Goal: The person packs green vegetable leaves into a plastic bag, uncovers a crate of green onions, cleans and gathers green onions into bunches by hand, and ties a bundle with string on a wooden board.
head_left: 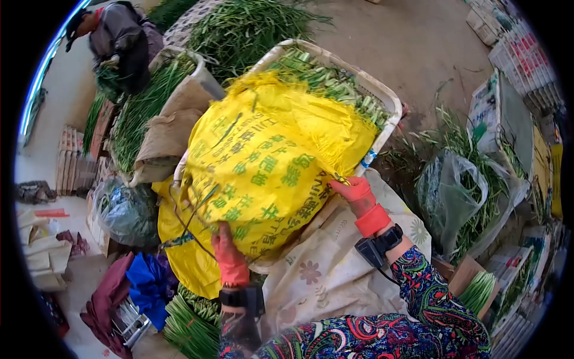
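A yellow woven sack [263,161] with green and dark printing lies over a white crate [391,102] filled with cut green stalks [335,81]. My right hand [356,194], in a red glove, pinches the sack's right edge. Lower down, my left hand [227,251], also red-gloved, is at the sack's near edge, its fingers upright against the yellow material; whether it grips the sack cannot be made out. Thin dark strands [188,227] hang across the sack left of my left hand. Beneath my forearms is a pale flowered cloth [329,269].
A co-worker [122,42] handles greens at the upper left. Loose greens [245,30] are heaped behind the crate. Plastic bags [457,191] with greens stand right, another bag [128,209] left. Green bundles [191,323] and blue cloth [149,287] lie lower left.
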### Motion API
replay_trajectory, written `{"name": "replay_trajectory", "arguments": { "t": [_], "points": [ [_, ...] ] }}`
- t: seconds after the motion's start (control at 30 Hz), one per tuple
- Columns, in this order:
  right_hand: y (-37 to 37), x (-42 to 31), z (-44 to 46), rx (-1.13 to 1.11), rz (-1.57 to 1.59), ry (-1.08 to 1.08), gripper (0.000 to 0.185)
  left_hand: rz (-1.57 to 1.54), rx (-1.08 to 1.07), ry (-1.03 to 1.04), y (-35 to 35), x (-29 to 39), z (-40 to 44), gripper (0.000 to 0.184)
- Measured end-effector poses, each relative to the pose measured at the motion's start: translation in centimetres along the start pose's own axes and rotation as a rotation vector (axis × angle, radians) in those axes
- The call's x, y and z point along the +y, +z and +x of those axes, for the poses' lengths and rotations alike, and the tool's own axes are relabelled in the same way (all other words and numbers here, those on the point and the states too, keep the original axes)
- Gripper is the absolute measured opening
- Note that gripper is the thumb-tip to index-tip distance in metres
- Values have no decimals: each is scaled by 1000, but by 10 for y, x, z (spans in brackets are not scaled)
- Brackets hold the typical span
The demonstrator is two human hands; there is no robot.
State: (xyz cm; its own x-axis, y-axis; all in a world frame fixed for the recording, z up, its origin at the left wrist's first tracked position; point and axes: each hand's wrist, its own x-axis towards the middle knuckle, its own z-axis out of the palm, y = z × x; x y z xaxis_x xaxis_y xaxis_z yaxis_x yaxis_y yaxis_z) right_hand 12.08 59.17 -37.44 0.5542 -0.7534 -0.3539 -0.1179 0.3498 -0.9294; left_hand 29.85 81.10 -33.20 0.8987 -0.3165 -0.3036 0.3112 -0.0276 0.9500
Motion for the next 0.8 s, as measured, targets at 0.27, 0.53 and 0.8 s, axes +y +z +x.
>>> {"name": "replay_trajectory", "arguments": {
  "t": [0.27,0.53,0.8],
  "points": [
    [-7,-61,-3,32,49,-60,17,-76,209,209,22,45,-17,50],
    [-26,-114,1,64,-193,-375,20,-333,40,416,105,149,0,45],
    [27,-240,14,-183,-268,-1186,31,102,72,835,94,193,60,42]
  ]
}}
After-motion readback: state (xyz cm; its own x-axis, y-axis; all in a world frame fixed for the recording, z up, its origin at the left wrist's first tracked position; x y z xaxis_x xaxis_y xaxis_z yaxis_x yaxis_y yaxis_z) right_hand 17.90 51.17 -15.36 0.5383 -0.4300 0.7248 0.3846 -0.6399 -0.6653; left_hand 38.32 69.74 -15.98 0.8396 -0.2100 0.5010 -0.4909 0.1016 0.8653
